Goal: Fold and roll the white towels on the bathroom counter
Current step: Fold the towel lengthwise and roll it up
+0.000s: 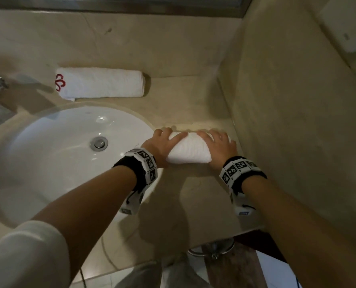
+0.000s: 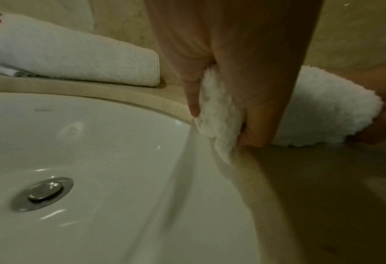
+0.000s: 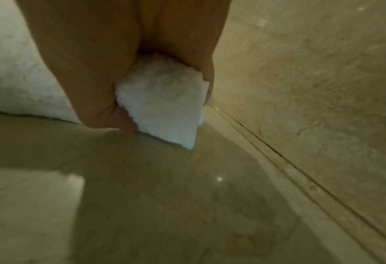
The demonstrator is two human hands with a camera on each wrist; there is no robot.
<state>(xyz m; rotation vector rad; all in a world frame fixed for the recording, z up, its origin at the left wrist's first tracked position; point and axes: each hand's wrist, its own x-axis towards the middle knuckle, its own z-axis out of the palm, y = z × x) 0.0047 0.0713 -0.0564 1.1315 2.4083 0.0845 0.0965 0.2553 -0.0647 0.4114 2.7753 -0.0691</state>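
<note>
Towel roll [image 1: 188, 149], white, lies on the bench [image 1: 195, 194] between basin and side wall, nearly wound up. Left hand [image 1: 162, 142] clamped on its left end, right hand [image 1: 220, 144] on its right end; each grip curled round the terry. Best, I judge: keep even pressure at both ends so the roll stays tight and its edges flush. Second towel [image 1: 99, 83], already rolled, red emblem, rests behind the sink [image 1: 27, 154]. Basin holds only its drain plug [image 1: 98, 143].
</note>
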